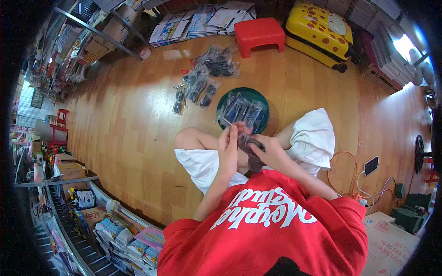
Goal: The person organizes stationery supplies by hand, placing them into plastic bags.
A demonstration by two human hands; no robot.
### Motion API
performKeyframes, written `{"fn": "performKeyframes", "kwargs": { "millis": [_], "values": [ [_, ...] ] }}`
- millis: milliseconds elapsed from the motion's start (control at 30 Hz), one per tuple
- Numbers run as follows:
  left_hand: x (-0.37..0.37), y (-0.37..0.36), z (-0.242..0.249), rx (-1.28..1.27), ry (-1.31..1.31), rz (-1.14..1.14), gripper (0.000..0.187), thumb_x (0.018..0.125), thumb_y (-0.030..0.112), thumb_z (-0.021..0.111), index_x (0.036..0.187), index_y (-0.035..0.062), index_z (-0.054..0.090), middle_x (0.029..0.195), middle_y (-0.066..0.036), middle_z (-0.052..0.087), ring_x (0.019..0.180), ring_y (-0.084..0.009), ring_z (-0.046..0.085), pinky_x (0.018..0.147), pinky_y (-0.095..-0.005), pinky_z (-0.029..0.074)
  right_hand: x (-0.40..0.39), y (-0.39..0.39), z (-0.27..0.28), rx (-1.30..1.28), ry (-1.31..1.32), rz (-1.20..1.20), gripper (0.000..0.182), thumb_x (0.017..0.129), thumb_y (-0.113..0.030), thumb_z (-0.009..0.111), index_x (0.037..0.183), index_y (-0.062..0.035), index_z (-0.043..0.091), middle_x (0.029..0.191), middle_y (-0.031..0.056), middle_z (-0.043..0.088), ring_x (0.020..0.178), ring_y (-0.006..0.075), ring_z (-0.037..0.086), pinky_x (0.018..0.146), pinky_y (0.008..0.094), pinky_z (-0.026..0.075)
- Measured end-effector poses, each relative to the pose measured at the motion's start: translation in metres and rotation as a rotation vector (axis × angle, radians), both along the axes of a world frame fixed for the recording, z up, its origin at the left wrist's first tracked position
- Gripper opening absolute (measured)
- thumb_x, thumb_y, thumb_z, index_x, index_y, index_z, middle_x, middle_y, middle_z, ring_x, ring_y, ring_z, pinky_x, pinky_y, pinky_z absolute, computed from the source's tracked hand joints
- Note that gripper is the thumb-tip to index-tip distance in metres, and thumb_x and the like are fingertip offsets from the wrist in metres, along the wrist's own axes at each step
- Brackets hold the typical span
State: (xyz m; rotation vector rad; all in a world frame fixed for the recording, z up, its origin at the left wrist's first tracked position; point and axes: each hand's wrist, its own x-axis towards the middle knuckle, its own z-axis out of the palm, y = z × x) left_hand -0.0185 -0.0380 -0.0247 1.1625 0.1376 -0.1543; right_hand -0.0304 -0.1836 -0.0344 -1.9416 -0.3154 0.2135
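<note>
My left hand (228, 142) is closed, its thumb and fingers pinching the end of a small plastic-wrapped item over my lap. My right hand (267, 151) is wrapped round a dark item in clear plastic (246, 143), whose exact kind I cannot make out. Brownish dark material (254, 162) hangs below the right hand's fingers. Just beyond both hands, a round green basin (263, 102) holds several plastic-wrapped dark items (241, 108). More dark items in clear bags (198, 82) lie in a pile on the wooden floor past the basin.
A red stool (259, 34) and a yellow suitcase (317, 30) stand at the far side, beside stacked booklets (202, 23). Shelves with goods line the left. A phone (371, 165) with cables and a cardboard box (391, 241) lie on the right.
</note>
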Motion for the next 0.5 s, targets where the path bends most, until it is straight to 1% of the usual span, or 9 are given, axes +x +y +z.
{"fn": "performKeyframes", "kwargs": {
  "millis": [100, 133, 233, 267, 333, 367, 433, 467, 500],
  "values": [
    [0.01, 0.003, -0.015, -0.195, -0.1, 0.069, 0.026, 0.098, 0.028, 0.041, 0.094, 0.0036, 0.051, 0.073, 0.001, 0.048, 0.07, -0.0112, 0.05, 0.088, -0.0297, 0.046, -0.004, -0.006, 0.005, -0.019, -0.047, 0.147, 0.024, 0.085, -0.016, 0.058, 0.099, 0.0032, 0.057, 0.084, 0.0227, 0.062, 0.075, 0.0385, 0.059, 0.066, 0.0391, 0.047],
    [0.009, 0.0, -0.005, -0.228, 0.006, 0.217, 0.026, 0.098, 0.028, 0.041, 0.091, 0.004, 0.05, 0.066, 0.003, 0.038, 0.06, -0.0077, 0.041, 0.075, -0.026, 0.047, -0.005, -0.008, 0.007, -0.003, -0.068, 0.184, 0.023, 0.084, -0.017, 0.058, 0.096, 0.0036, 0.056, 0.081, 0.0241, 0.061, 0.076, 0.0419, 0.058, 0.064, 0.0416, 0.047],
    [0.024, 0.037, -0.009, -0.011, -0.087, 0.465, 0.023, 0.098, 0.026, 0.041, 0.092, 0.0049, 0.05, 0.067, 0.003, 0.038, 0.06, -0.0071, 0.04, 0.066, -0.0228, 0.043, -0.007, -0.03, 0.011, -0.065, 0.004, 0.448, 0.026, 0.086, -0.018, 0.057, 0.101, 0.0024, 0.057, 0.085, 0.0242, 0.061, 0.08, 0.0406, 0.058, 0.068, 0.0397, 0.047],
    [0.024, 0.044, -0.009, 0.107, -0.109, 0.398, 0.023, 0.098, 0.024, 0.041, 0.092, 0.0043, 0.05, 0.068, 0.003, 0.04, 0.06, -0.0071, 0.041, 0.064, -0.0221, 0.041, -0.006, -0.037, 0.024, -0.035, 0.014, 0.405, 0.026, 0.088, -0.015, 0.054, 0.108, 0.0013, 0.057, 0.096, 0.0231, 0.061, 0.089, 0.0349, 0.061, 0.075, 0.0376, 0.047],
    [0.015, 0.052, -0.01, 0.342, -0.147, 0.267, 0.021, 0.098, 0.022, 0.041, 0.094, 0.0032, 0.051, 0.071, 0.002, 0.043, 0.061, -0.0072, 0.042, 0.06, -0.0208, 0.037, 0.005, -0.04, 0.033, 0.075, -0.088, 0.139, 0.03, 0.088, -0.013, 0.054, 0.115, -0.0003, 0.054, 0.105, 0.0216, 0.06, 0.096, 0.0311, 0.06, 0.082, 0.0359, 0.046],
    [0.01, 0.051, -0.01, 0.424, -0.239, 0.193, 0.021, 0.098, 0.02, 0.042, 0.095, 0.0026, 0.052, 0.072, 0.002, 0.045, 0.063, -0.0075, 0.042, 0.06, -0.0204, 0.037, 0.009, -0.04, 0.037, 0.13, -0.136, 0.006, 0.033, 0.088, -0.012, 0.053, 0.119, -0.0012, 0.053, 0.109, 0.0209, 0.06, 0.1, 0.0292, 0.06, 0.086, 0.0351, 0.045],
    [0.003, 0.039, -0.01, 0.587, -0.433, 0.035, 0.019, 0.097, 0.018, 0.042, 0.097, 0.0015, 0.053, 0.076, 0.001, 0.049, 0.065, -0.0082, 0.044, 0.06, -0.0195, 0.036, 0.014, -0.035, 0.058, 0.459, -0.236, -0.132, 0.037, 0.087, -0.008, 0.054, 0.123, -0.002, 0.05, 0.118, 0.0195, 0.056, 0.107, 0.0276, 0.057, 0.091, 0.0338, 0.043],
    [-0.001, 0.032, -0.012, 0.545, -0.413, 0.044, 0.016, 0.095, 0.012, 0.045, 0.098, -0.0006, 0.054, 0.079, -0.002, 0.052, 0.069, -0.0109, 0.046, 0.062, -0.0209, 0.037, 0.016, -0.03, 0.068, 0.622, -0.288, -0.205, 0.04, 0.086, -0.006, 0.054, 0.125, -0.0025, 0.049, 0.122, 0.0188, 0.054, 0.111, 0.0267, 0.055, 0.094, 0.0332, 0.041],
    [-0.004, 0.025, -0.01, 0.597, -0.456, 0.048, 0.015, 0.094, 0.011, 0.046, 0.097, -0.0008, 0.054, 0.079, -0.004, 0.053, 0.069, -0.0128, 0.047, 0.062, -0.0215, 0.037, 0.019, -0.024, 0.075, 0.508, -0.39, -0.116, 0.043, 0.084, -0.004, 0.055, 0.126, -0.0027, 0.048, 0.125, 0.0188, 0.052, 0.113, 0.0284, 0.054, 0.095, 0.0328, 0.04]
  ]
}}
